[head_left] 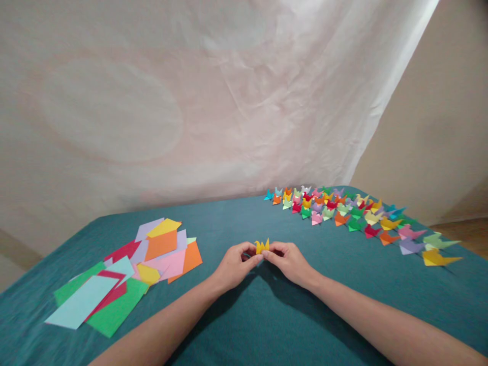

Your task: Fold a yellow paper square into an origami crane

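A small yellow origami bird point(262, 247) is held up just above the table, its pointed folds facing upward. My left hand point(237, 265) pinches its left side between thumb and fingers. From the other side, my right hand point(288, 262) pinches the bird's right lower edge. Both thumbs lie across the near face of the paper and nearly meet, hiding its lower part.
Colored paper sheets point(102, 300) lie loosely overlapped on the left of the green-clothed table point(229, 325). Several finished origami birds point(356, 223) stand in rows at the back right. A pale curtain point(213, 112) hangs behind the table.
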A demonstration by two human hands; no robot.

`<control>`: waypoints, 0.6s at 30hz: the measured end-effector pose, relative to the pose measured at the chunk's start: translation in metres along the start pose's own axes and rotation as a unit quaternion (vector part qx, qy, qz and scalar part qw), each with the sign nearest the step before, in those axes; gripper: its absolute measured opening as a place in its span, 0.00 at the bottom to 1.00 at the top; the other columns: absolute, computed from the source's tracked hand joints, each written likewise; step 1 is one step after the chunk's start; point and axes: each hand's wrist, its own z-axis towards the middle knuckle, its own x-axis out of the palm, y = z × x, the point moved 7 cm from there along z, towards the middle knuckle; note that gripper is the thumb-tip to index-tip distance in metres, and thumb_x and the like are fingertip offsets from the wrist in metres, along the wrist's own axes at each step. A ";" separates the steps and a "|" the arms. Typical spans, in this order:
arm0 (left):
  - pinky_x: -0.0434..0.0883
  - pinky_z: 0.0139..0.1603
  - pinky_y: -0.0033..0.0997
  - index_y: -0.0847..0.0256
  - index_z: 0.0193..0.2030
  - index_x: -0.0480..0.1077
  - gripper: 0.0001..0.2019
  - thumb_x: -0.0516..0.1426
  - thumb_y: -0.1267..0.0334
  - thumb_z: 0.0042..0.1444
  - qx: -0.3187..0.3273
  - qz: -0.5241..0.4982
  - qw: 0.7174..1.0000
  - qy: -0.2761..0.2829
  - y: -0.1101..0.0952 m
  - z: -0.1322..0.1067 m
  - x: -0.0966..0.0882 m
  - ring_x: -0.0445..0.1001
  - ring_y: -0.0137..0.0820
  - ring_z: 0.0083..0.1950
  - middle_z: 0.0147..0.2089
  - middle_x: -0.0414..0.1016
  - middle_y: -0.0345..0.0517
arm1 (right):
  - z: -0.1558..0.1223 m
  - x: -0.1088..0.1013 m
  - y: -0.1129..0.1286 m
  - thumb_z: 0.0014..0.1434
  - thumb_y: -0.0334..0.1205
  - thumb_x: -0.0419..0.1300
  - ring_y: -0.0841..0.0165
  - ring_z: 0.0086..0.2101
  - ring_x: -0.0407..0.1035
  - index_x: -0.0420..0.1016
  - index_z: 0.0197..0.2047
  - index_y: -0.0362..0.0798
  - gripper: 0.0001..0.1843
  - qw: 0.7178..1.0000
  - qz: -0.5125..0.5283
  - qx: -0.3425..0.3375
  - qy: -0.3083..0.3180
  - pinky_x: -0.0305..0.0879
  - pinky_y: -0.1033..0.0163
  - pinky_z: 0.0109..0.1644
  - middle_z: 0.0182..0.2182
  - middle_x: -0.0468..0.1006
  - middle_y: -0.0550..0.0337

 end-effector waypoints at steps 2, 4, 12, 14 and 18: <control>0.65 0.34 0.26 0.65 0.34 0.71 0.11 0.56 0.57 0.55 0.007 0.026 1.000 -0.006 -0.003 0.000 -0.001 0.69 0.28 0.33 0.32 0.73 0.41 | -0.001 -0.001 0.001 0.57 0.45 0.56 0.73 0.23 0.56 0.72 0.25 0.44 0.15 1.000 0.000 -0.004 0.007 0.52 0.68 0.26 0.20 0.63 0.65; 0.64 0.34 0.25 0.64 0.33 0.70 0.11 0.55 0.57 0.56 0.016 0.032 0.999 -0.001 -0.005 -0.001 -0.001 0.68 0.28 0.33 0.31 0.72 0.40 | -0.002 -0.002 0.002 0.57 0.44 0.56 0.72 0.24 0.57 0.73 0.26 0.44 0.14 1.000 -0.003 -0.013 0.009 0.53 0.68 0.28 0.21 0.64 0.64; 0.63 0.36 0.25 0.63 0.32 0.68 0.09 0.52 0.61 0.59 0.052 0.049 0.997 0.002 -0.006 -0.004 0.001 0.67 0.28 0.33 0.30 0.70 0.39 | -0.005 0.001 0.004 0.59 0.42 0.55 0.73 0.24 0.56 0.70 0.23 0.44 0.15 0.999 -0.018 -0.033 0.016 0.52 0.68 0.29 0.21 0.63 0.65; 0.63 0.36 0.25 0.63 0.32 0.69 0.09 0.53 0.61 0.59 0.056 0.055 0.997 0.009 -0.005 -0.004 0.002 0.67 0.28 0.34 0.31 0.71 0.40 | -0.005 0.000 0.003 0.58 0.42 0.56 0.74 0.23 0.55 0.70 0.23 0.44 0.14 0.999 -0.022 -0.029 -0.004 0.51 0.68 0.28 0.20 0.62 0.66; 0.63 0.39 0.27 0.62 0.32 0.69 0.08 0.53 0.62 0.59 0.074 0.081 0.994 0.010 -0.006 -0.006 0.004 0.69 0.29 0.36 0.33 0.72 0.40 | -0.005 -0.001 0.000 0.56 0.43 0.58 0.73 0.25 0.59 0.74 0.31 0.44 0.10 1.000 0.011 -0.020 -0.020 0.56 0.68 0.29 0.24 0.68 0.64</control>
